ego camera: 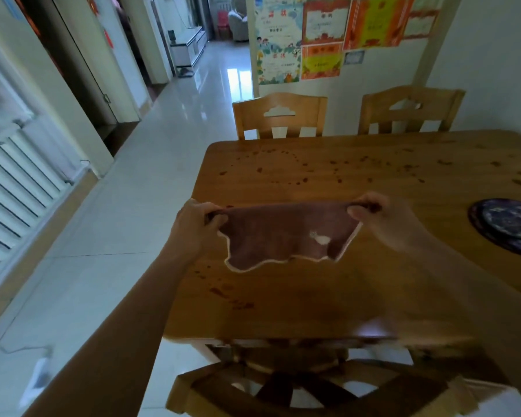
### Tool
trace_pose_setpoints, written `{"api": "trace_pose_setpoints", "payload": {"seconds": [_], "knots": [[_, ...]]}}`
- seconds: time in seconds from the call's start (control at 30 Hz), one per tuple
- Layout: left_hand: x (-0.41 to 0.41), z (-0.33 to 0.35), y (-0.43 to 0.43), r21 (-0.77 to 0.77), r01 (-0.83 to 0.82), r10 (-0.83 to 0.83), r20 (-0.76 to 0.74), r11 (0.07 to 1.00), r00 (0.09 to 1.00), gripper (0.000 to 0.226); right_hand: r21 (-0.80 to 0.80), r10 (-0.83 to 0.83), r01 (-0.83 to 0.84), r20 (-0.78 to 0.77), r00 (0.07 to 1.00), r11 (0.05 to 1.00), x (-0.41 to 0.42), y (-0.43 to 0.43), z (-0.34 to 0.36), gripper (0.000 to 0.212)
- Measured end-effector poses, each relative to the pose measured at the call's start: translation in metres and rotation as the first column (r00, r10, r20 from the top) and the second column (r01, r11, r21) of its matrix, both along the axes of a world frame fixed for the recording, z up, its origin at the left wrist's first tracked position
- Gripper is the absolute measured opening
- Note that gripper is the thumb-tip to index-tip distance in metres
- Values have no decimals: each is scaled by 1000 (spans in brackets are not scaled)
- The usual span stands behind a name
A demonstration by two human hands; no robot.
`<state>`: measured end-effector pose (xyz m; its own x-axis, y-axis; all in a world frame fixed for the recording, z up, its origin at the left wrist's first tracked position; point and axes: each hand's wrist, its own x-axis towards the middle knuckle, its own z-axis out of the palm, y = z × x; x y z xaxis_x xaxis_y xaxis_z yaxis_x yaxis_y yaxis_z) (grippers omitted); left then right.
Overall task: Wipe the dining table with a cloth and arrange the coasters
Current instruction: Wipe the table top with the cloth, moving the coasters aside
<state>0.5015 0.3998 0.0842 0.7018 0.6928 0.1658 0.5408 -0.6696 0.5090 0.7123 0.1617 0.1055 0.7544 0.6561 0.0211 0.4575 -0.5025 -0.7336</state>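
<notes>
A brown cloth (278,234) with a pale scalloped edge and a small white animal design hangs stretched between my two hands above the wooden dining table (313,302). My left hand (194,225) pinches its upper left corner. My right hand (379,218) pinches its upper right corner. Dark reddish spots dot the tabletop, thickest along the far side and below the cloth at the left. Round dark blue-purple coasters (507,225) lie stacked at the table's right side, partly cut off by the frame edge.
Two wooden chairs (280,115) (409,108) stand at the far side against a wall with colourful posters. A third chair (298,386) is tucked under the near edge. Tiled floor and a white radiator (15,179) lie to the left.
</notes>
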Motion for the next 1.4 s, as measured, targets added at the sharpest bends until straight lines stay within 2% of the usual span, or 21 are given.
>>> {"api": "trace_pose_setpoints", "payload": {"seconds": [0.13, 0.27, 0.3, 0.37, 0.43, 0.47, 0.5, 0.57, 0.63, 0.67, 0.73, 0.77, 0.83, 0.93, 1.07, 1.13, 1.2, 1.23, 1.27, 1.33, 1.4], "knots": [[9, -3, -6, -184, -4, 16, 61, 983, 998, 15, 182, -54, 89, -191, 980, 979, -5, 9, -2, 30], [31, -1, -45, -455, 84, -18, 148, 886, 989, 18, 172, -71, 138, -347, 935, 975, -26, 27, -10, 26], [39, -1, -58, -549, 117, -26, 170, 828, 985, 22, 179, -39, 120, -401, 915, 976, -35, 31, -13, 27], [52, -3, -86, -787, 184, 21, 243, 588, 970, 37, 196, 34, 69, -481, 876, 978, -49, 35, -25, 35], [60, -7, -104, -919, 253, 83, 290, 303, 953, 52, 163, 88, -20, -424, 901, 986, -56, 34, -38, 37], [63, -14, -107, -934, 261, 86, 289, 244, 954, 53, 152, 88, -31, -383, 919, 988, -55, 31, -45, 33], [65, -18, -109, -936, 262, 83, 287, 234, 954, 51, 159, 78, -23, -348, 934, 987, -50, 28, -53, 27], [70, -36, -102, -898, 177, 59, 219, 402, 974, 35, 182, 56, 5, -332, 941, 983, -38, 21, -64, 25], [78, -56, -97, -851, 76, 77, 135, 521, 988, 25, 221, 44, 61, -444, 895, 973, -30, 17, -68, 30], [80, -63, -96, -875, 49, 91, 105, 481, 990, 31, 255, 31, 111, -494, 869, 961, -26, 18, -69, 23], [82, -75, -98, -955, 47, 109, 82, 293, 991, 45, 317, 47, 192, -615, 787, 929, -19, 18, -68, 12], [83, -81, -99, -975, 63, 110, 88, 215, 990, 53, 339, 82, 220, -688, 721, 915, -15, 18, -67, 17], [83, -85, -99, -979, 111, 124, 133, 169, 983, 57, 351, 135, 248, -779, 613, 903, -6, 18, -67, 28], [81, -90, -88, -955, 110, 192, 166, 275, 967, 30, 264, 65, 255, -803, 593, 930, 5, 32, -80, 27], [56, -91, -64, -801, 67, 185, 218, 595, 958, 13, 130, 50, 87, -791, 610, 988, -5, 64, -97, 20], [34, -90, -45, -759, 55, 176, 220, 649, 959, 12, 97, 100, -35, -817, 568, 995, -20, 82, -99, 17], [13, -93, -22, -733, 22, 165, 181, 679, 969, 17, 65, 131, -153, -873, 469, 986, -31, 95, -102, 18], [4, -100, -10, -703, -21, 162, 135, 711, 978, 24, 23, 127, -219, -870, 476, 975, -33, 100, -105, 21], [-2, -108, 0, -635, -113, 183, 45, 764, 982, 37, -44, 103, -250, -831, 546, 967, -30, 107, -113, 23], [-7, -129, 5, -345, -368, 322, -186, 863, 928, 62, -160, 21, -181, -691, 723, 970, -17, 115, -129, 23], [-3, -148, -7, -131, -386, 352, -225, 913, 909, 64, -199, -134, 25, -556, 820, 980, 7, 123, -147, 20]]}}
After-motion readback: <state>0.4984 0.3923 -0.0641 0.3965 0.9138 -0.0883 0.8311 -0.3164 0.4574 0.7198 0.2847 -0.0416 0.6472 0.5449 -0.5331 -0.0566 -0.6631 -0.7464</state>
